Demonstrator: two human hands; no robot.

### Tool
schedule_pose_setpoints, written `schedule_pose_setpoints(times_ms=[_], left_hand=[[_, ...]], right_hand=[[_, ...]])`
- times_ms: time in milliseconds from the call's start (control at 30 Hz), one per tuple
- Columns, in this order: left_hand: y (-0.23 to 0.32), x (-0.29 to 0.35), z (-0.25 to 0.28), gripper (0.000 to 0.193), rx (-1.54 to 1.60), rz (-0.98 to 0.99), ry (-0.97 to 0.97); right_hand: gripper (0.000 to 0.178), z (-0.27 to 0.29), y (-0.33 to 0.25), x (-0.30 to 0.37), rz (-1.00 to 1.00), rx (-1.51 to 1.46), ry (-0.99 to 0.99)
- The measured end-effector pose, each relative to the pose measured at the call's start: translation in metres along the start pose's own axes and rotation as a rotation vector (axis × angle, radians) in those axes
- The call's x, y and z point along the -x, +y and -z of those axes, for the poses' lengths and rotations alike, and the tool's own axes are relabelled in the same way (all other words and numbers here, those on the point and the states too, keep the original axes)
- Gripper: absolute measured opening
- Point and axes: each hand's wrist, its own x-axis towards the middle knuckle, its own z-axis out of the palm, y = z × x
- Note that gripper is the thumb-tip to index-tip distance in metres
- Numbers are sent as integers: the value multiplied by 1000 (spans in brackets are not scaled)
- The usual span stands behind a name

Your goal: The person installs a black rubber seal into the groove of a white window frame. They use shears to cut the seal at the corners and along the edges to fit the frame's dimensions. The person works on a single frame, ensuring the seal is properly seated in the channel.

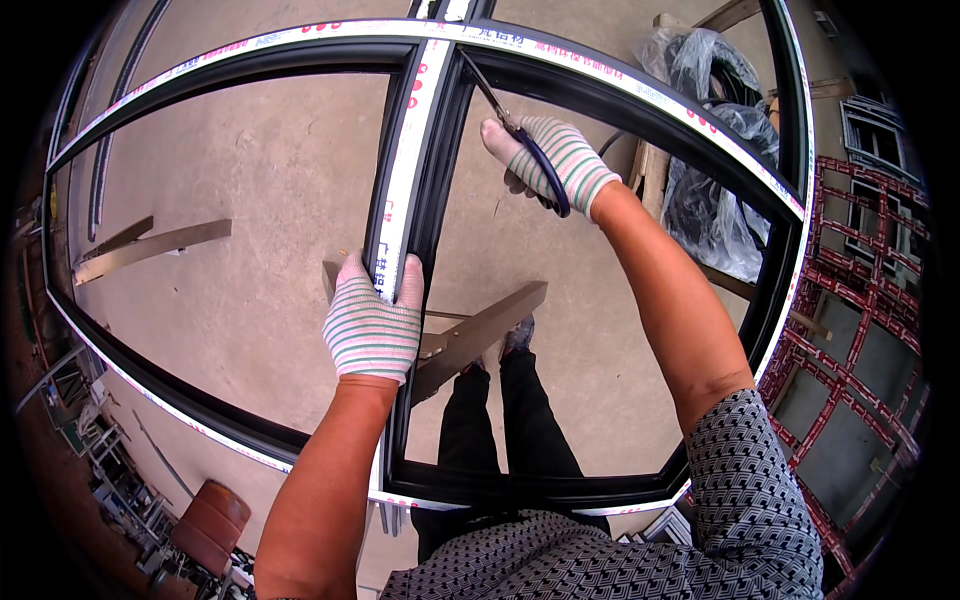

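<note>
A large black window frame with white printed protective film along its bars spreads in front of me. My left hand, in a striped knit glove, straddles the film-covered middle bar, thumb on its right side and fingers on its left. My right hand, gloved alike, holds a pair of scissors with dark blue handles. The blades point up and left, their tips at the upper left corner of the right-hand opening, where the middle bar meets the long crossbar. Some right fingers are hidden behind the palm.
Wooden supports show beneath the frame, with another pair of boards at left. Clear plastic wrapping lies beyond the right opening. Red-and-white wrapped frames stand at far right. A brown chair is at lower left.
</note>
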Motion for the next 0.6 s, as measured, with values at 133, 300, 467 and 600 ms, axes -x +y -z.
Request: schedule_pose_setpoints(times_ms=[133, 300, 467, 600], left_hand=[[-1, 0, -1, 56, 20, 8, 2], [-4, -1, -4, 57, 29, -10, 18], [-1, -1, -1, 57, 12, 19, -9], [-1, 0, 0, 57, 19, 15, -5]], right_hand=[[73, 1, -3, 2, -23, -20, 28], [75, 8, -10, 8, -37, -44, 31], [81, 6, -5, 1, 29, 89, 113], [88, 5, -8, 0, 31, 182, 138]])
